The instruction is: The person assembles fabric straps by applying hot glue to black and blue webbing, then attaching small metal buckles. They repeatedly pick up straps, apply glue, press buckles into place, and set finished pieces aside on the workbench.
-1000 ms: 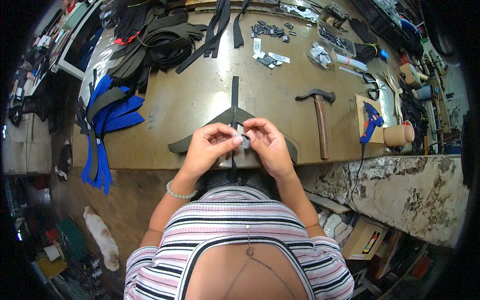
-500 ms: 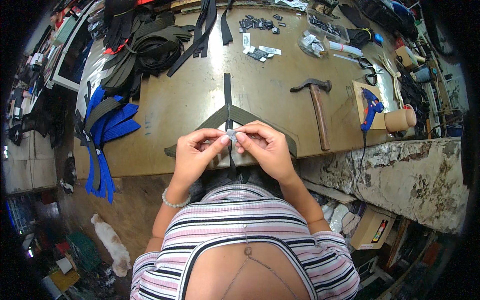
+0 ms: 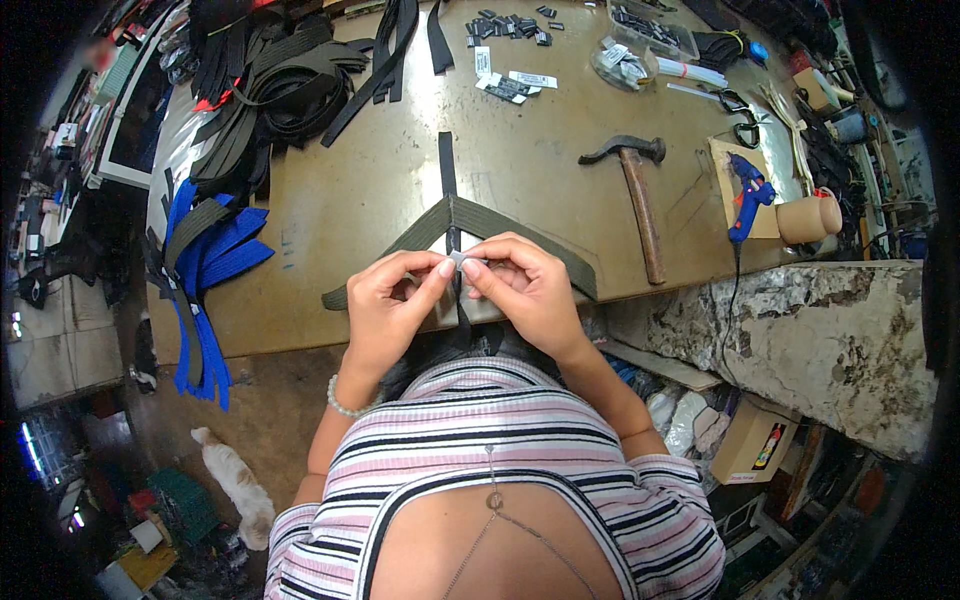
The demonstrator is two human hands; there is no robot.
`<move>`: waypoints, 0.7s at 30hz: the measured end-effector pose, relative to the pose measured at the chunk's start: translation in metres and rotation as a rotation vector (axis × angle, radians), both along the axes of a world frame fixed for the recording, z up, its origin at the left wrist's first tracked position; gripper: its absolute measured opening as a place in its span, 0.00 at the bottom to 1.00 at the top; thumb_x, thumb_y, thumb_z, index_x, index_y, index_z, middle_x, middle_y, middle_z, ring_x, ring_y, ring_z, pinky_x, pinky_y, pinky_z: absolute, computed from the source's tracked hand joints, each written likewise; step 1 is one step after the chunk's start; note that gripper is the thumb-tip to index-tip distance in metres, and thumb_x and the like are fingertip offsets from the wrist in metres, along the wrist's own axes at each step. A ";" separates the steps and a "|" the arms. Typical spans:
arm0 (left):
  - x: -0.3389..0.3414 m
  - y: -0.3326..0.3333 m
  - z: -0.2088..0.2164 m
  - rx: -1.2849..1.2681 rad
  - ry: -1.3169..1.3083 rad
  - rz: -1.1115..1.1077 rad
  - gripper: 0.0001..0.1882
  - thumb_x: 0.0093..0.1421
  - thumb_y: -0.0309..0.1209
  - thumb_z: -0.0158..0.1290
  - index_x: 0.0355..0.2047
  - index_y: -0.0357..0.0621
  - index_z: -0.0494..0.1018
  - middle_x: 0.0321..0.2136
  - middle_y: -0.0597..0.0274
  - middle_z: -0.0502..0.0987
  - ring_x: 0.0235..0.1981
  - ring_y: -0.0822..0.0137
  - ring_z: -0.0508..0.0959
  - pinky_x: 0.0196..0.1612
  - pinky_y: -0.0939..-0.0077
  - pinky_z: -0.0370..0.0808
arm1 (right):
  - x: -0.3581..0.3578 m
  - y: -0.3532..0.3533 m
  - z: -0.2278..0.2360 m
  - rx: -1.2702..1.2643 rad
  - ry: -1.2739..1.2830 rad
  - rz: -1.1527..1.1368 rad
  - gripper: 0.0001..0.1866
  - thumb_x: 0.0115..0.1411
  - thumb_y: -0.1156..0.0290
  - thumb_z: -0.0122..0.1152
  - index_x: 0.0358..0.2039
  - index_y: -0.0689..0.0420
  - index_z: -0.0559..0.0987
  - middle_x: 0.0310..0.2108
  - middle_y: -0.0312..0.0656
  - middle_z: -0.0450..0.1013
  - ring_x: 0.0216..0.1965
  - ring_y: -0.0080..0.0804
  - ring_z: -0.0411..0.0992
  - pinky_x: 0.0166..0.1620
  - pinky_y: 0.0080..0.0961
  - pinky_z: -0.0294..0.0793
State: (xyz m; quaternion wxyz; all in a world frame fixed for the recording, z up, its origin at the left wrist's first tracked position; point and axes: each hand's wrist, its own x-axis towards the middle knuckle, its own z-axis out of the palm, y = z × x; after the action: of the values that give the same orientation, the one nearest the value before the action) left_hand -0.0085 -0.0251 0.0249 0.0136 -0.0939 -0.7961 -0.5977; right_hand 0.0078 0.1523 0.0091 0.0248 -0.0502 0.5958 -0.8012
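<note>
Both my hands meet at the table's near edge, fingertips pinched on a small pale label (image 3: 457, 256). My left hand (image 3: 393, 300) holds its left side between thumb and index finger; my right hand (image 3: 528, 295) grips the right side the same way. Under and beyond them lies an olive webbing strap (image 3: 528, 240) bent into an upside-down V. A narrow black strap (image 3: 447, 168) runs up from its peak, and a black length also passes down the middle behind the label. My fingers cover part of the label and the strap beneath.
Right of my hands lies a hammer (image 3: 638, 215), with a blue glue gun (image 3: 746, 200) and a brown tape roll (image 3: 808, 220) beyond. Loose labels (image 3: 520, 82) and small black pieces (image 3: 515, 28) lie at the far side. Blue straps (image 3: 235, 255) hang off the left edge.
The view has shifted a little, so the table's contents sit slightly differently in the picture. My hands keep their pinch on the label, with only slight finger movement.
</note>
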 end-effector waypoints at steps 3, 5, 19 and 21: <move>0.001 -0.001 0.001 -0.044 0.023 -0.003 0.06 0.58 0.27 0.63 0.33 0.36 0.82 0.24 0.65 0.79 0.21 0.81 0.71 0.24 0.85 0.66 | -0.001 -0.001 -0.001 -0.068 -0.046 -0.005 0.09 0.64 0.79 0.61 0.42 0.70 0.79 0.40 0.41 0.73 0.36 0.22 0.76 0.36 0.17 0.78; -0.001 -0.001 -0.001 -0.081 0.039 -0.007 0.06 0.59 0.26 0.63 0.32 0.36 0.81 0.23 0.63 0.79 0.21 0.79 0.71 0.24 0.83 0.67 | -0.001 0.000 0.000 0.155 -0.077 -0.024 0.08 0.63 0.77 0.63 0.40 0.69 0.80 0.36 0.41 0.75 0.32 0.20 0.75 0.34 0.16 0.76; -0.065 0.011 -0.035 -0.350 0.024 -0.040 0.12 0.60 0.31 0.61 0.28 0.32 0.77 0.20 0.59 0.75 0.20 0.73 0.71 0.26 0.77 0.70 | -0.079 0.016 -0.020 0.855 -0.187 0.033 0.16 0.52 0.60 0.71 0.24 0.62 0.80 0.21 0.49 0.77 0.24 0.42 0.78 0.31 0.34 0.76; -0.065 0.010 -0.035 -0.328 -0.009 -0.044 0.12 0.59 0.30 0.61 0.27 0.32 0.76 0.18 0.58 0.74 0.19 0.72 0.71 0.25 0.75 0.70 | -0.080 0.015 -0.022 0.849 -0.175 0.017 0.17 0.52 0.60 0.71 0.23 0.62 0.80 0.21 0.49 0.77 0.25 0.43 0.79 0.32 0.35 0.76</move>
State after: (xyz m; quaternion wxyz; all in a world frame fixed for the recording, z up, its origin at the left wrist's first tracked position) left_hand -0.0734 -0.0150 -0.0096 -0.0185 -0.1096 -0.8807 -0.4604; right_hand -0.0718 0.1669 -0.0126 0.1001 0.0276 0.8678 -0.4860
